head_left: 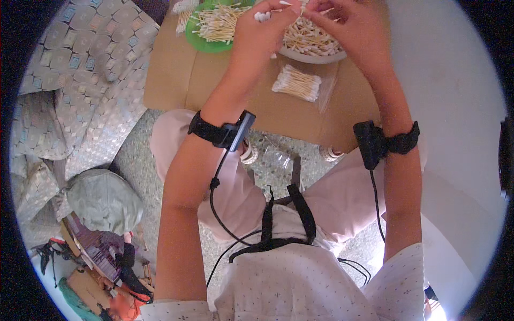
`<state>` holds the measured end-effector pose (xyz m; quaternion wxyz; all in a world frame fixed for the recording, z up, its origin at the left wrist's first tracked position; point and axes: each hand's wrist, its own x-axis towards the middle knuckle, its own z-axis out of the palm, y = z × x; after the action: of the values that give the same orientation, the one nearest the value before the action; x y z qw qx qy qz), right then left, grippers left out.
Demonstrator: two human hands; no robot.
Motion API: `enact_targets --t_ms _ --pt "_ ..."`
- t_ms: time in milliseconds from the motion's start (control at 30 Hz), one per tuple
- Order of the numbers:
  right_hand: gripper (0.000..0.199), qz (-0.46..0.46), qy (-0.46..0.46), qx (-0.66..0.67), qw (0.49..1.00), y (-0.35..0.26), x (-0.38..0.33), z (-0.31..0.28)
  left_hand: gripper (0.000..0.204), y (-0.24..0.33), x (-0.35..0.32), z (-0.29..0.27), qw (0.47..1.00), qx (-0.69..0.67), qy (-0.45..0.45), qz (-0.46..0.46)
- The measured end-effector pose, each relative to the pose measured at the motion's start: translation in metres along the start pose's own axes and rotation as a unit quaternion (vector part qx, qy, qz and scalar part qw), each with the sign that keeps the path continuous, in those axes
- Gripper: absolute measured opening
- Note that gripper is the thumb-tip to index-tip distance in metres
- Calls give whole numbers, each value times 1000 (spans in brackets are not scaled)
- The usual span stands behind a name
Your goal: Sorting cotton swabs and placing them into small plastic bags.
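Observation:
At the top edge, over a cardboard sheet, my left hand is closed around several cotton swabs; their white tips stick out between the fingers. Close beside it, my right hand pinches at a cotton swab held between the two hands; its fingertips are partly cut off by the frame. Beneath the hands sits a white bowl heaped with loose cotton swabs. To the left is a green bowl with more swabs. Nearer me lies a flat bundle of cotton swabs on a clear plastic bag.
The cardboard forms the work surface, above my spread knees. Another swab bundle lies at its far left. Patterned fabric covers the left side, with a grey-green cushion-like bundle below. Black straps and cables hang from both wrists.

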<state>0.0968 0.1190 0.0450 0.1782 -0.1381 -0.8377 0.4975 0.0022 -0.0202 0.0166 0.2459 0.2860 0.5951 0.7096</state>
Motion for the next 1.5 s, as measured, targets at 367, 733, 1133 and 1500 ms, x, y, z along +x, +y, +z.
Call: enact_targets --t_ms 367,733,1133,1500 --pt "19 -7 17 81 997 35 10 2 22 -3 -5 13 990 -92 71 -82" --pt "24 -49 9 -43 998 20 -6 17 24 1 -11 13 985 -147 39 -86" --pt "18 -134 -43 -139 980 16 -14 22 22 -10 -11 18 992 -73 102 -21" --pt "16 -94 10 -1 995 9 -19 31 17 0 -11 16 967 -231 107 1"
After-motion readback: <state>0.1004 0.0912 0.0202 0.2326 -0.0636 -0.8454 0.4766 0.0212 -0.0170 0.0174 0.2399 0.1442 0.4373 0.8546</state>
